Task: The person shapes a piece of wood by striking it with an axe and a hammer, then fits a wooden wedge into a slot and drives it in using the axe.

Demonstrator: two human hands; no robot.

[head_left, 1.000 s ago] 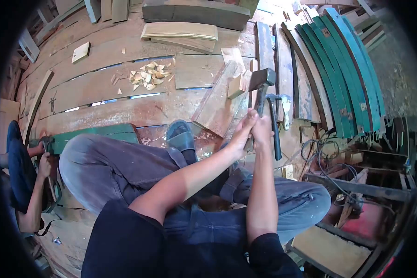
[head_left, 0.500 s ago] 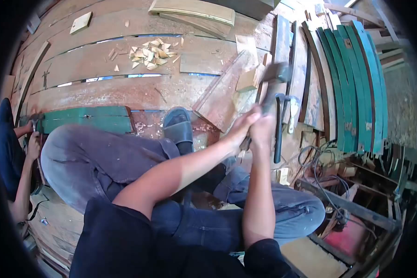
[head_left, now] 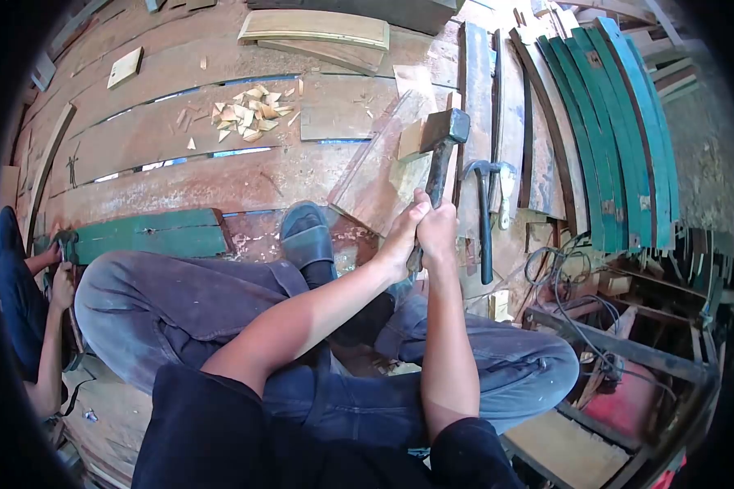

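Both of my hands are wrapped around the handle of a sledgehammer (head_left: 435, 175). My left hand (head_left: 404, 231) and my right hand (head_left: 438, 231) sit side by side on the lower grip, fingers closed. The dark, blocky head points away from me, overlapping the edge of a pale wood block (head_left: 412, 141) in this view. That block rests on a plank (head_left: 357, 175) lying slantwise on the floor. To the right of my hands lies a claw hammer (head_left: 485, 216) with a dark handle, beside a pale-handled tool (head_left: 506, 200).
Wood chips (head_left: 253, 112) are heaped ahead on the plank floor. Green curved slats (head_left: 603, 138) are stacked at right, near cables (head_left: 559, 269) and a metal frame (head_left: 628, 346). At far left, another person's hand (head_left: 62, 285) is by a green board (head_left: 151, 232) and a hammer.
The sledgehammer, blurred before, has swung left and its head now shows sharply. Both hands stay on the handle. My view has shifted slightly to the right.
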